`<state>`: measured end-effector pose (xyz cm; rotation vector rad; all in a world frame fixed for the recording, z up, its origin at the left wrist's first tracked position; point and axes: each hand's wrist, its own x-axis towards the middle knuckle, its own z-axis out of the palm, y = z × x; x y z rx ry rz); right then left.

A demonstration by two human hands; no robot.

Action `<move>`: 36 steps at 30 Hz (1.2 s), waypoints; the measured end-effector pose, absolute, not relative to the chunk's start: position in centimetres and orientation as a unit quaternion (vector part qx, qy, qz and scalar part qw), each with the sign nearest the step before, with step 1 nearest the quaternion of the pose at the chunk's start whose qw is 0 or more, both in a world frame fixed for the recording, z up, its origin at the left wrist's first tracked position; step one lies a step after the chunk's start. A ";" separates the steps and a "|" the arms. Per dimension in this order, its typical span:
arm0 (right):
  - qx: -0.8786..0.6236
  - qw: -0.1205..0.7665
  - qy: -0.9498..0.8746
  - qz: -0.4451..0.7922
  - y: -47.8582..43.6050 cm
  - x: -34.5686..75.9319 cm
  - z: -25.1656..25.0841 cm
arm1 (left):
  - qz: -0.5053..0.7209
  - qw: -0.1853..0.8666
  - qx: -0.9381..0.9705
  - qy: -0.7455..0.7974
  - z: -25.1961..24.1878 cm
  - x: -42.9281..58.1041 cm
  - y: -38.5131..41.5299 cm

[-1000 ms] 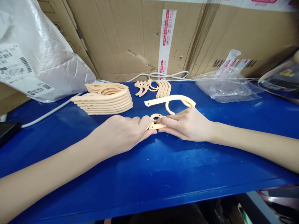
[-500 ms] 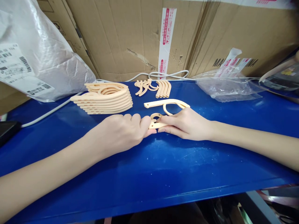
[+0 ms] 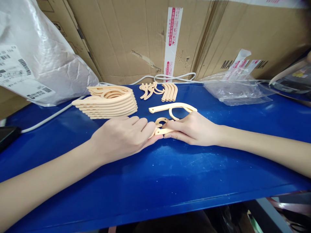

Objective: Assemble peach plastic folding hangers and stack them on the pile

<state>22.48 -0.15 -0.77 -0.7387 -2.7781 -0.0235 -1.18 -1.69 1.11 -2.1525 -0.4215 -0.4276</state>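
Near the middle of the blue table [image 3: 155, 181], my right hand [image 3: 191, 129] pinches a cream plastic piece [image 3: 163, 131] between thumb and fingers. My left hand [image 3: 123, 134] is closed on the left end of the same piece, its fingers curled and mostly hiding what they grip. A curved cream part [image 3: 160, 120] shows just behind the fingertips. Beyond my right hand lies a long cream arm piece [image 3: 167, 106] with a loop. At the back left is a stack of several similar cream pieces [image 3: 109, 106].
Small curved cream pieces [image 3: 169, 92] lie behind the hands. A white cable [image 3: 48, 120] runs along the back to a dark device [image 3: 8, 134] at left. Around them are a silvery bag [image 3: 48, 61], cardboard boxes [image 3: 121, 38] and a clear plastic bag [image 3: 238, 90].
My left hand has turned slightly, its knuckles shifting up and its thumb stretching more along the piece. My right hand has barely moved.
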 end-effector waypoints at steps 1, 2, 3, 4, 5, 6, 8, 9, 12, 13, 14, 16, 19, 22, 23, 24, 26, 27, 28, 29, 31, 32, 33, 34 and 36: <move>-0.253 0.134 -0.958 -0.017 -0.2 22.5 -0.8 | -0.174 0.434 -0.868 -0.170 1.1 -1.2 -1.7; -0.252 0.135 -0.958 -0.025 -0.2 22.5 -0.8 | -0.176 0.430 -0.869 -0.170 1.1 -1.2 -1.8; -0.252 0.134 -0.958 -0.031 -0.2 22.4 -0.8 | -0.177 0.427 -0.870 -0.171 1.1 -1.2 -1.8; -0.253 0.133 -0.958 -0.034 -0.3 22.4 -0.8 | -0.179 0.424 -0.871 -0.171 1.0 -1.2 -1.8; -0.253 0.132 -0.958 -0.036 -0.3 22.4 -0.7 | -0.179 0.420 -0.873 -0.171 1.0 -1.2 -1.8; -0.253 0.131 -0.958 -0.037 -0.3 22.4 -0.7 | -0.179 0.416 -0.875 -0.170 0.9 -1.2 -1.8; -0.253 0.130 -0.958 -0.040 -0.3 22.4 -0.7 | -0.180 0.410 -0.878 -0.170 0.8 -1.2 -1.8; -0.253 0.131 -0.958 -0.041 -0.3 22.4 -0.7 | -0.181 0.407 -0.879 -0.170 0.8 -1.2 -1.8; -0.253 0.130 -0.958 -0.042 -0.4 22.4 -0.8 | -0.186 0.409 -0.877 -0.172 0.7 -1.2 -1.8; -0.253 0.129 -0.958 -0.042 -0.4 22.4 -0.8 | -0.186 0.411 -0.876 -0.173 0.7 -1.2 -1.9; -0.252 0.128 -0.958 -0.042 -0.4 22.4 -0.8 | -0.187 0.413 -0.875 -0.173 0.8 -1.2 -1.9; -0.252 0.129 -0.958 -0.044 -0.4 22.4 -0.7 | -0.186 0.413 -0.875 -0.172 0.8 -1.1 -1.9; -0.248 0.133 -0.958 -0.050 -0.3 22.4 -0.7 | -0.187 0.410 -0.876 -0.170 0.9 -1.2 -1.9; -0.250 0.130 -0.958 -0.049 -0.3 22.4 -0.7 | -0.190 0.405 -0.878 -0.172 0.8 -1.2 -1.9; -0.252 0.128 -0.958 -0.048 -0.3 22.4 -0.7 | -0.191 0.402 -0.878 -0.174 0.8 -1.2 -1.9; -0.252 0.127 -0.958 -0.047 -0.4 22.4 -0.7 | -0.193 0.399 -0.879 -0.174 0.8 -1.2 -1.9; -0.248 0.128 -0.959 -0.046 -0.4 22.4 -0.7 | -0.199 0.394 -0.881 -0.170 0.8 -1.1 -1.9; -0.246 0.130 -0.959 -0.046 -0.4 22.4 -0.7 | -0.202 0.393 -0.882 -0.168 0.7 -1.1 -1.9; -0.243 0.133 -0.960 -0.046 -0.4 22.4 -0.7 | -0.204 0.392 -0.882 -0.165 0.8 -1.1 -1.9; -0.241 0.135 -0.960 -0.046 -0.5 22.4 -0.7 | -0.205 0.392 -0.882 -0.161 0.8 -1.1 -1.9; -0.241 0.134 -0.960 -0.044 -0.4 22.4 -0.7 | -0.207 0.394 -0.882 -0.157 0.8 -1.1 -1.9; -0.242 0.132 -0.960 -0.042 -0.4 22.4 -0.7 | -0.208 0.397 -0.881 -0.154 0.8 -1.1 -1.9; -0.243 0.129 -0.961 -0.040 -0.4 22.4 -0.7 | -0.208 0.400 -0.880 -0.152 0.8 -1.1 -1.9; -0.244 0.125 -0.961 -0.040 -0.3 22.4 -0.7 | -0.207 0.403 -0.879 -0.151 0.8 -1.1 -1.9; -0.245 0.120 -0.961 -0.045 -0.3 22.4 -0.7 | -0.202 0.409 -0.876 -0.154 0.7 -1.2 -1.9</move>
